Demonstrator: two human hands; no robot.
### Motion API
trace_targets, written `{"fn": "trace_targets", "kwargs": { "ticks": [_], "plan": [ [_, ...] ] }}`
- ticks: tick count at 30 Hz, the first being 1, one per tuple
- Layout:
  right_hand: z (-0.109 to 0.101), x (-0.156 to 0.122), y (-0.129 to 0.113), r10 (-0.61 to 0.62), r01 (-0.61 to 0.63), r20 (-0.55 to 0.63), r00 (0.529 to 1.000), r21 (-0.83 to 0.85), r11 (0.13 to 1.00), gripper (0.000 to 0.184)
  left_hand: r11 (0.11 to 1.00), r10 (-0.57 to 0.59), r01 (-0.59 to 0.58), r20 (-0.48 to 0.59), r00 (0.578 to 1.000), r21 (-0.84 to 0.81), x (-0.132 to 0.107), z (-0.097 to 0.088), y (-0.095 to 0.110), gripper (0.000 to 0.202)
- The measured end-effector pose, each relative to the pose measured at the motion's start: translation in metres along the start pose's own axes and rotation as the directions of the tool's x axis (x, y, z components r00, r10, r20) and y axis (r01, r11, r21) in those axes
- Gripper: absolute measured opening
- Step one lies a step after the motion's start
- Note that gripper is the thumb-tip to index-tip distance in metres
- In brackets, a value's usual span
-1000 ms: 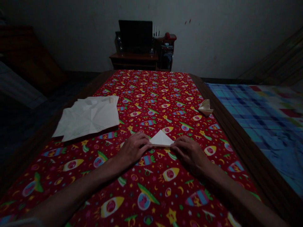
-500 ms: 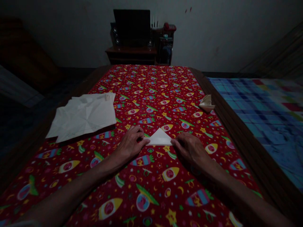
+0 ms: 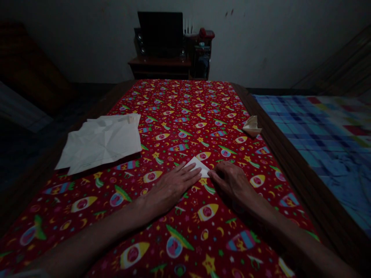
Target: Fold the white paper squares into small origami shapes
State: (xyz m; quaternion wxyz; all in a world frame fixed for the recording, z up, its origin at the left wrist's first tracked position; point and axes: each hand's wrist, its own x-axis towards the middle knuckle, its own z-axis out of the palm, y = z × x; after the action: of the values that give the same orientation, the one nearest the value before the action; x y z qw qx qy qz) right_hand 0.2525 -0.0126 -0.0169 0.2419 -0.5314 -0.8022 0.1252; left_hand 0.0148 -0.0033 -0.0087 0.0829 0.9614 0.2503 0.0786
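Sheets (image 3: 101, 143), white, creased, piled at left, reach past the red cloth's (image 3: 191, 104) left edge onto the tabletop's wood border. Wide stretch of cloth between pile and left hand (image 3: 171, 185). Triangle (image 3: 197, 165), white folded paper, flat on the cloth mid-tabletop (image 3: 276, 144), apex pointing away from the person, well inside all edges. More cloth beyond it, running to the far end near the desk (image 3: 159, 63) with a monitor (image 3: 160, 33). Then cloth from right hand (image 3: 232, 179) up to the folded piece (image 3: 252, 126), which sits at the cloth's right edge. Plaid cloth (image 3: 304, 139) past the right border, lower down.

Far left very dark; wood panel (image 3: 26, 58) cut off by frame. Sheet count can't be told. Triangle's left part covered by left fingers, right corner by right fingertips; underside hidden. Both forearms cut off at bottom. Folded piece's exact shape hard to make out. Plaid cloth runs out of frame.

Left grip: unclosed, fingers laid out nearly straight, slightly spread, flat over the triangle, touching it, pinching nothing visible. Right grip: nearly closed, fingers curled in, thumb and forefinger together on the triangle's right corner.
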Motion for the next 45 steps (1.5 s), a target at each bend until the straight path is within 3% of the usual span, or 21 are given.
{"fn": "trace_targets", "kwargs": {
  "ticks": [4, 7, 9, 12, 17, 25, 30, 35, 40, 45],
  "plan": [
    [0.000, -0.001, -0.003, -0.008, 0.004, -0.040, 0.999, -0.094, 0.996, 0.024, 0.998, -0.033, 0.033, -0.008, 0.999, -0.046, -0.007, 0.008, 0.002, 0.065],
    [0.004, -0.004, -0.010, -0.131, 0.082, -0.160, 0.978, -0.283, 0.956, 0.023, 0.999, -0.021, 0.021, -0.020, 1.000, -0.038, -0.009, 0.008, 0.003, 0.059],
    [0.009, -0.008, -0.017, -0.280, 0.221, -0.122, 0.952, -0.358, 0.907, 0.040, 0.999, -0.030, 0.029, -0.029, 0.999, -0.023, -0.008, 0.005, 0.005, 0.051],
    [0.016, -0.017, -0.025, -0.423, 0.414, 0.040, 0.905, -0.304, 0.858, 0.053, 0.999, -0.046, 0.046, -0.042, 0.998, -0.005, -0.008, 0.003, 0.007, 0.050],
    [0.014, -0.034, -0.021, -0.324, 0.351, 0.137, 0.936, -0.292, 0.890, 0.061, 0.994, -0.085, 0.086, -0.025, 0.996, 0.072, -0.017, 0.003, 0.002, 0.047],
    [0.004, -0.045, -0.010, -0.271, 0.275, 0.067, 0.960, -0.384, 0.881, 0.046, 0.974, -0.162, 0.173, -0.086, 0.983, 0.148, -0.046, 0.000, -0.006, 0.043],
    [0.001, -0.023, -0.024, -0.272, 0.257, 0.041, 0.962, -0.479, 0.839, 0.025, 0.973, -0.178, 0.203, -0.203, 0.963, 0.112, -0.047, 0.002, -0.010, 0.037],
    [0.003, 0.009, -0.045, -0.349, 0.407, 0.209, 0.913, -0.480, 0.777, 0.013, 0.983, -0.172, 0.186, -0.343, 0.924, 0.007, -0.041, 0.007, -0.013, 0.031],
    [0.008, 0.020, -0.046, -0.290, 0.370, 0.239, 0.927, -0.442, 0.817, 0.011, 0.977, -0.214, 0.189, -0.446, 0.869, -0.100, -0.041, 0.002, -0.015, 0.033],
    [0.004, 0.019, -0.043, -0.331, 0.430, 0.287, 0.899, -0.444, 0.786, 0.013, 0.951, -0.308, 0.261, -0.466, 0.829, -0.165, -0.041, 0.001, -0.016, 0.021]
  ]
}}
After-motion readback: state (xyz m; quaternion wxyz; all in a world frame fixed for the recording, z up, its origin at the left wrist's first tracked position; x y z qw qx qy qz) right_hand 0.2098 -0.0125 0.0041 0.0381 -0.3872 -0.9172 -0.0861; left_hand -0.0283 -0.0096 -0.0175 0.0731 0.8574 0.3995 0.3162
